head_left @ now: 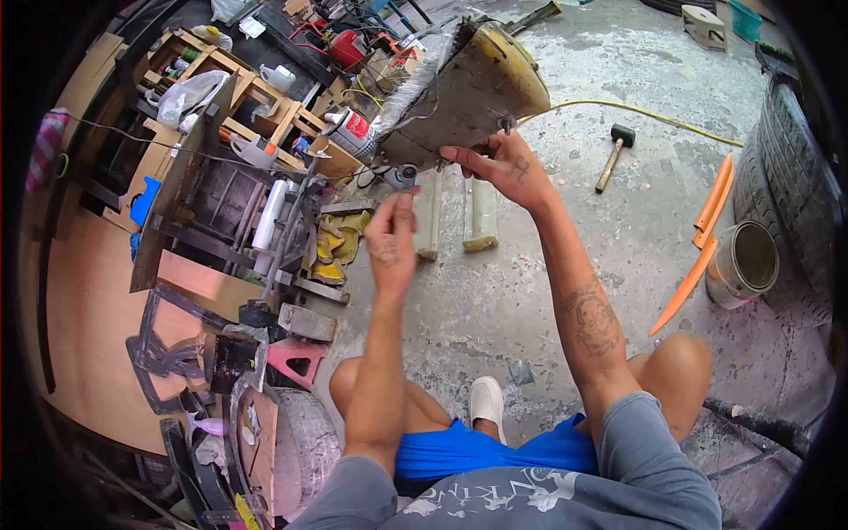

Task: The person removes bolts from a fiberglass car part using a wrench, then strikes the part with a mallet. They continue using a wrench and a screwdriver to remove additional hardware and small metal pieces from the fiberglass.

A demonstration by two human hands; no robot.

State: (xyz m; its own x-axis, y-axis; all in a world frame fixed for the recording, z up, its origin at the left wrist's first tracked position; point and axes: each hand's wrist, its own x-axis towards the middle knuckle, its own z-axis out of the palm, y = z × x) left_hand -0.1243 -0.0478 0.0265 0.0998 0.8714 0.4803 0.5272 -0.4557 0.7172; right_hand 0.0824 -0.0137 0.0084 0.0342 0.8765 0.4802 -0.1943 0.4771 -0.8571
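Note:
My left hand (391,243) is closed, thumb up, around a round-headed metal wrench (404,177); most of its handle is hidden. Just above and to the right, my right hand (508,168) grips the lower edge of a dirty grey housing (450,102), its thumb beside a small stud (441,164). The other fingers are partly hidden behind the housing. A yellowed lens-like piece (512,66) forms the far right end of the housing. Another stud (505,124) sticks out near my right knuckles.
On the concrete floor lie a mallet (616,157), a yellow hose (636,108) and orange strips (707,234). A metal can (744,265) stands by a large tire (786,185) at right. Concrete blocks (481,216), yellow cloth (336,243) and a cluttered wooden rack (212,66) are at left.

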